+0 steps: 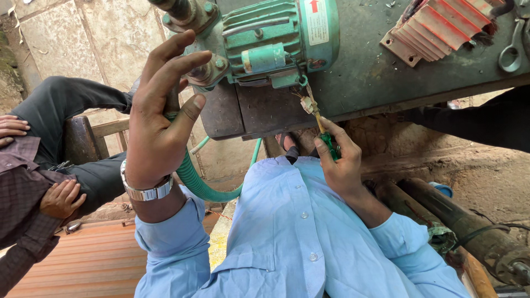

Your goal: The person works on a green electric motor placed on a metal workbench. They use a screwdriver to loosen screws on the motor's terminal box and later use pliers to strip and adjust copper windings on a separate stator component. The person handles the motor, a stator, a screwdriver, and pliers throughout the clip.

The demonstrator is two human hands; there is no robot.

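Observation:
My right hand (341, 164) grips a small screwdriver with a green handle (329, 144); its shaft points up at a wire end with a pale tag (307, 104) hanging below a green electric motor (276, 40). My left hand (160, 113) is raised with fingers spread, its palm resting on a green ribbed hose (196, 181) by the motor's pipe fitting (205, 70). A metal watch sits on that wrist. Both my sleeves are light blue.
The motor sits on a dark metal bench (364, 72) with a red-striped finned part (441, 25) and a spanner (512, 49). Another person sits at the left on a wooden chair (83, 138), hands in lap (58, 200). Rusty pipes (458, 221) lie at lower right.

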